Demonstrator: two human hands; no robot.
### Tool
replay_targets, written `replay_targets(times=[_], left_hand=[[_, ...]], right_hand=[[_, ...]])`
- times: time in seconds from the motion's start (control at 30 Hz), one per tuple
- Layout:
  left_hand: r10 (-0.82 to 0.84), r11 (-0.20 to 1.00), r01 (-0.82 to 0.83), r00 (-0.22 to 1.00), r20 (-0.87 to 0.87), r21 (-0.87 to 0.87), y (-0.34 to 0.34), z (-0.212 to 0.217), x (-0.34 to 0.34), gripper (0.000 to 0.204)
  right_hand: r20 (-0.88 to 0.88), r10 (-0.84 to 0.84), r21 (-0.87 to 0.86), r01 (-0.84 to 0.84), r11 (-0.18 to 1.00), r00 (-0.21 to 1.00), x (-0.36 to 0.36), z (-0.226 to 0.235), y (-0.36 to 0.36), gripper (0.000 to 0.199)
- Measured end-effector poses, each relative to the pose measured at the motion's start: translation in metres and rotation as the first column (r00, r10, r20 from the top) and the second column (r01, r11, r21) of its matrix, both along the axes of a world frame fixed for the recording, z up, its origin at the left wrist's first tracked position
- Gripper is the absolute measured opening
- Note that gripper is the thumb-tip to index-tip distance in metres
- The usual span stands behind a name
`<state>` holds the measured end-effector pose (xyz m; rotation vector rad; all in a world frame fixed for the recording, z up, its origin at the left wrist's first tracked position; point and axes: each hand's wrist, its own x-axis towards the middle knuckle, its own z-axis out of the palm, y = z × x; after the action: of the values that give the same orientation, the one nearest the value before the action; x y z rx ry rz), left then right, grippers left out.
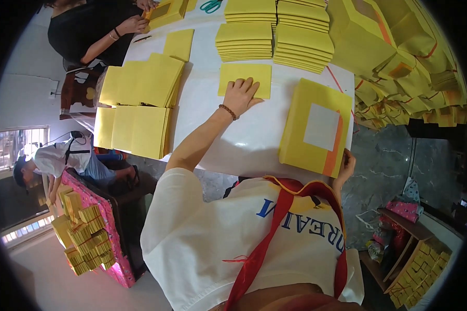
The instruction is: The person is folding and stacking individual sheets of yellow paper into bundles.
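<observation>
My left hand (241,96) lies on a small yellow paper pad (258,78) on the white table, its fingers spread over the near edge. A beaded bracelet circles that wrist. At the table's right edge, my right hand (347,165) curls around the near right corner of a thick yellow paper bundle (296,122). That bundle has a pale rectangular panel and an orange strip on top. Part of the right hand is hidden by it. Folded yellow paper stacks (244,41) stand just beyond the pad. More yellow stacks (142,129) lie left of my left arm.
Large yellow bundles (360,41) are piled at the far right. Green scissors (210,6) lie at the back. A co-worker's hand (135,25) is at another bundle, far left. Another person (62,158) leans over a pink-covered table (120,259) with yellow bundles.
</observation>
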<state>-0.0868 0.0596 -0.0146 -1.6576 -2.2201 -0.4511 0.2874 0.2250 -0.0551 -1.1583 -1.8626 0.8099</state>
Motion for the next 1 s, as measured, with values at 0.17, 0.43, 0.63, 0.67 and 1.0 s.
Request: replay_targets(times=[0.17,0.43,0.63,0.67,1.0], left_hand=[[-0.029,0.998,0.027,0.999,0.029,0.063,0.001,-0.002,-0.037,0.033],[0.566,0.781,-0.607,0.586,0.579,-0.149,0.015,0.016,-0.115,0.095],[0.455,0.866,-0.487,0.676,0.58,-0.111,0.02,-0.003,-0.13,0.104],[0.418,0.877,-0.473,0.671,0.612,-0.082,0.021,-0.003,-0.131,0.105],[0.363,0.877,-0.481,0.628,0.688,-0.024,0.028,0.0,-0.134,0.105]], right_hand=[[-0.016,-0.018,-0.087,0.016,0.996,1.0,0.0,0.001,-0.003,0.019],[0.014,-0.048,-0.078,0.049,0.996,0.999,-0.002,0.002,0.0,0.019],[0.061,-0.065,-0.146,0.073,0.987,0.996,-0.003,0.007,-0.003,0.019],[0.048,-0.059,-0.119,0.065,0.991,0.997,-0.003,0.006,-0.003,0.019],[0.033,-0.066,-0.109,0.069,0.992,0.997,-0.007,0.008,-0.005,0.018]])
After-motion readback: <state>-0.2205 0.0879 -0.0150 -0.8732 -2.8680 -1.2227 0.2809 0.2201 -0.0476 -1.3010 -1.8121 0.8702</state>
